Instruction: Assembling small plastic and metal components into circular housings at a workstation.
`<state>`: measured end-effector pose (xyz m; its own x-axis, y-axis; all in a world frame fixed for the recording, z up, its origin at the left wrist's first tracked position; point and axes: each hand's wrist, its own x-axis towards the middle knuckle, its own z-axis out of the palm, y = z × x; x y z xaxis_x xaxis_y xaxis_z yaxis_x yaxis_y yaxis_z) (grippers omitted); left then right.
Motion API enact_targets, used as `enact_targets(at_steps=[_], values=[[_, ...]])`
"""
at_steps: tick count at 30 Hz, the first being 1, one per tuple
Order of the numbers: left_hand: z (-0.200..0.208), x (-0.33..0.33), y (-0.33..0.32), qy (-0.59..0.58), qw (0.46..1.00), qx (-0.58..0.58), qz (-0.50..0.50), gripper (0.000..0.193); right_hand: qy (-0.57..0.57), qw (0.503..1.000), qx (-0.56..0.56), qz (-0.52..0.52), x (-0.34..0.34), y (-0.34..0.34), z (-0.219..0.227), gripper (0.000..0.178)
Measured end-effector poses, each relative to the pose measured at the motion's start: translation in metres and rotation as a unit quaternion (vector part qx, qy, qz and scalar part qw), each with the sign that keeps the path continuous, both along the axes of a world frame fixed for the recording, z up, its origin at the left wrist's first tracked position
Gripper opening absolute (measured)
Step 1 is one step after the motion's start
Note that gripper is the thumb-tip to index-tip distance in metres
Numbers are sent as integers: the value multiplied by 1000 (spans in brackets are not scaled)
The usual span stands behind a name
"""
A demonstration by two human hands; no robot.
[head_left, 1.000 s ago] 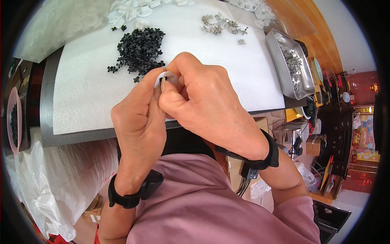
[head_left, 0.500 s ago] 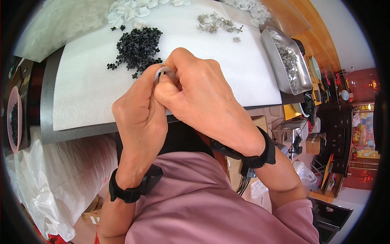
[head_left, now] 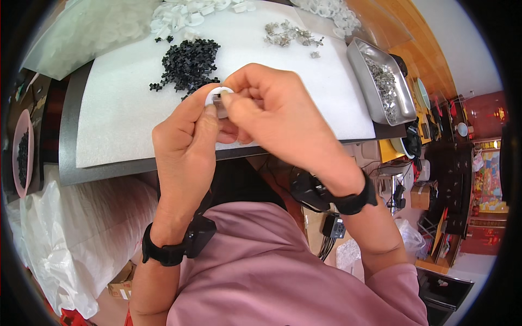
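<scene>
Above the table's near edge, my left hand (head_left: 187,133) pinches a white round plastic piece (head_left: 210,98) between thumb and fingers. A small black part and a bit of metal show in its middle. My right hand (head_left: 277,108) is closed on the same piece from the right, thumb and forefinger at its rim; its other fingers are curled below. Whether a separate small part sits in that pinch is hidden. Just beyond my hands lies a heap of small black cross-shaped parts (head_left: 190,62). Small metal clips (head_left: 288,33) lie farther off to the right.
A white foam sheet (head_left: 119,119) covers the dark table. White plastic pieces (head_left: 187,16) are piled at the back, beside a clear bag (head_left: 98,32) of more. A metal tray (head_left: 405,106) of clips stands right. A pink bowl (head_left: 20,125) with black parts sits far left.
My right hand has turned and its thumb has drawn back, so more of the white piece and the metal in it shows. My left thumb now lies straighter against the piece.
</scene>
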<state>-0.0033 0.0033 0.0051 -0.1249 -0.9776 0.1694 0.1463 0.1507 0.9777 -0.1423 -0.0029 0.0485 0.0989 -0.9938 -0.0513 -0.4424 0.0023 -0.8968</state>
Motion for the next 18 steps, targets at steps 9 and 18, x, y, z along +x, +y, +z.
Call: enact_targets(at_steps=[9,18], values=[[6,6,-4,42,995,80,-43,27,-158,985,50,53,-13,-4,2,14],[7,5,-7,42,994,93,-42,26,-155,984,50,70,-14,-11,1,14]])
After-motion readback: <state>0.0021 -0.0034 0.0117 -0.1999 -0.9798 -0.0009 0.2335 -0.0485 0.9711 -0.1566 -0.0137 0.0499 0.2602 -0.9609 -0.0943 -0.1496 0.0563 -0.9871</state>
